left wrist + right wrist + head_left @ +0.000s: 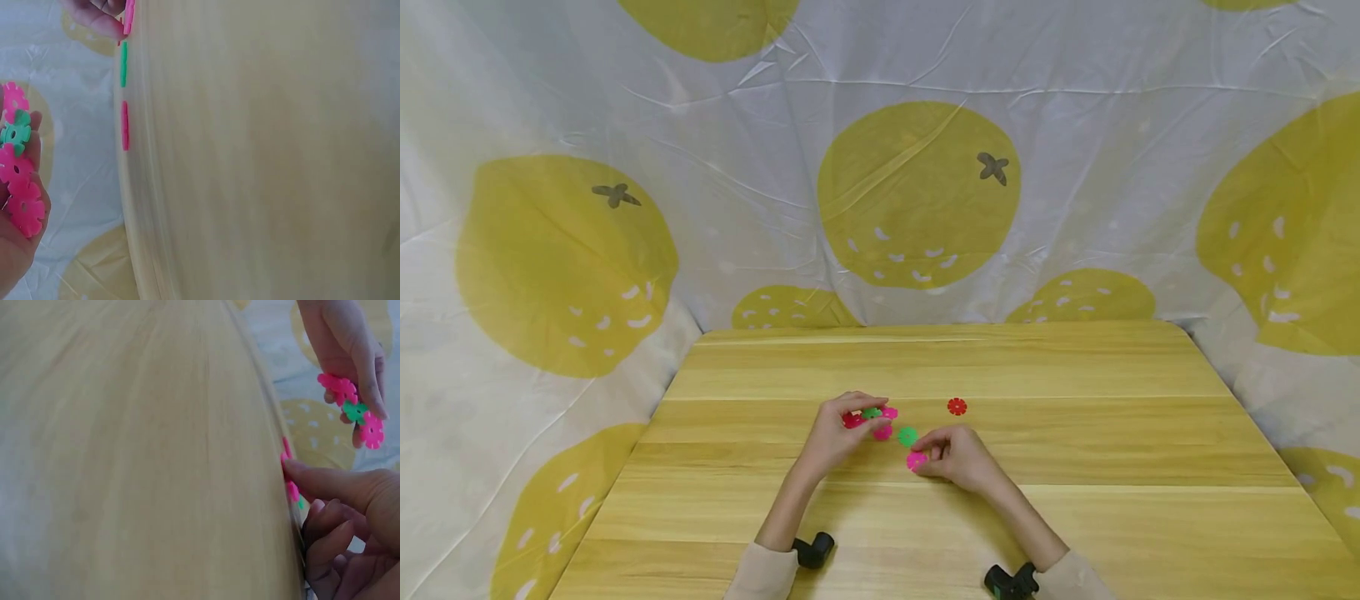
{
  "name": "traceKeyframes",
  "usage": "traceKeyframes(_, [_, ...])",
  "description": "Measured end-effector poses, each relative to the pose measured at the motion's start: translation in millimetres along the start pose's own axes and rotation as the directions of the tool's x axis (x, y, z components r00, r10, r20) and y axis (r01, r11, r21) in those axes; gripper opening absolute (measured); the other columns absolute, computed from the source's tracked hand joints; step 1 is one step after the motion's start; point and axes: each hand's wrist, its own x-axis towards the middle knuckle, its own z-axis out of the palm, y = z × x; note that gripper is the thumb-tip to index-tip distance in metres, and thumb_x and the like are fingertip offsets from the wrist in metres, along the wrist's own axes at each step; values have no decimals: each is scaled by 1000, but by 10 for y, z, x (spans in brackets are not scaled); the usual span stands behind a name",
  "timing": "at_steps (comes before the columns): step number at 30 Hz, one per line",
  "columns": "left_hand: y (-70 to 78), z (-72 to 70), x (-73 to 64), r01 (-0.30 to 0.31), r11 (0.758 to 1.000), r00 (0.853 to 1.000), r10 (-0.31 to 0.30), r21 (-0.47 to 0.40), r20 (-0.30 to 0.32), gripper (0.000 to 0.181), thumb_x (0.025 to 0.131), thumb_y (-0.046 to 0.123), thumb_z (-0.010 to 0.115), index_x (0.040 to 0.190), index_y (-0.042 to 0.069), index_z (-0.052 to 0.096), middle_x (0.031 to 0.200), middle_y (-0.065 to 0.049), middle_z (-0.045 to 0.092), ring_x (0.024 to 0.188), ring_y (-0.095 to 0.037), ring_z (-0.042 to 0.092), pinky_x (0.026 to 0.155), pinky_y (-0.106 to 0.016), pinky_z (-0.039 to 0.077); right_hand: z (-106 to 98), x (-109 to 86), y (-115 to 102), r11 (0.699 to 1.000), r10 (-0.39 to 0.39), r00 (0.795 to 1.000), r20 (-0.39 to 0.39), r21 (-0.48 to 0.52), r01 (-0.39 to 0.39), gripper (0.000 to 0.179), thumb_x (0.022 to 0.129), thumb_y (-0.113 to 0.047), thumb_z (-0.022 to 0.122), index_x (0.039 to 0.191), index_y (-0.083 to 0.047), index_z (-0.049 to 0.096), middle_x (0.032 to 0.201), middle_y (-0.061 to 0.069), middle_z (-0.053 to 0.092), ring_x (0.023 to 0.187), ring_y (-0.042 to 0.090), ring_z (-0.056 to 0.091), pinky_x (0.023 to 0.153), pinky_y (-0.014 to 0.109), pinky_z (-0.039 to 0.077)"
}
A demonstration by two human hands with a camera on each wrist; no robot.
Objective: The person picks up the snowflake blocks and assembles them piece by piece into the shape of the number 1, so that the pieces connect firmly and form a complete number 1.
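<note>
My left hand [835, 433] holds a short chain of joined flower-shaped plastic discs [15, 169], pink ones with a green one among them, above the tabletop. On the table just under that hand lies a loose pink disc [125, 125]. Beside it is a loose green disc [907, 437], between the two hands. My right hand [961, 458] pinches another pink disc [917, 461] between thumb and index finger, low at the table surface. In the right wrist view the thumb partly covers this disc, and the other fingers are curled in.
A red disc [957, 406] lies on the wooden table [1112, 417], beyond the right hand. A white cloth [737, 167] printed with yellow fruit hangs behind and at both sides. Black wrist cameras [815, 551] sit by the sleeves.
</note>
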Motion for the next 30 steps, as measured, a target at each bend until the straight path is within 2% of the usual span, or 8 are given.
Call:
traceKeyframes(6, [10,1,10,-10,999,1000,10,38,21,29,90,15,81,117,5,78,114,-5,75,112,-24,66,89,-24,56,9,-36,-42,995,-9,999,-39,-98,5,24,78,-7,90,93,-8,72,81,3,63,68,10,52,59,19,44])
traceKeyframes(9, [7,4,15,-22,998,999,20,64,43,28,90,14,81,117,7,79,114,-3,75,111,-22,65,86,-21,56,-1,-51,-61,992,-26,999,-33,-126,21,23,81,-6,88,96,-9,70,84,2,65,70,10,56,62,19,47])
traceKeyframes(13, [7,17,17,-28,997,998,24,72,58,26,91,13,80,116,9,79,114,-1,73,110,-20,64,85,-20,56,-40,-60,-73,999,-42,999,14,11,41,15,90,1,77,101,-2,69,84,11,68,68,16,66,62,23,57])
traceKeyframes(17, [18,42,18,-29,998,997,26,47,68,23,91,15,80,114,13,80,114,-2,73,110,-21,65,84,-21,57,-91,-42,-44,981,-44,999,26,193,39,14,95,3,70,109,4,69,91,22,70,75,27,73,67,32,63])
traceKeyframes(20, [25,61,23,-33,999,997,31,28,70,23,91,16,81,113,14,80,113,-3,74,109,-21,65,83,-21,58,-126,-20,-18,959,-47,999,-6,279,47,19,96,0,70,114,6,68,96,25,72,80,33,76,73,37,64])
traceKeyframes(25, [36,85,37,-49,998,996,45,46,72,21,90,19,82,111,15,81,112,-2,75,109,-20,66,86,-22,57,-158,1,-28,933,-72,992,-107,344,104,23,95,-1,72,118,6,69,100,26,74,87,41,77,78,44,63])
traceKeyframes(30, [31,101,47,-69,995,994,63,68,86,21,90,18,82,111,16,80,111,1,76,109,-19,66,90,-24,55,-171,-2,-57,919,-84,977,-196,363,152,25,93,0,74,117,5,72,104,27,76,89,38,78,79,48,62])
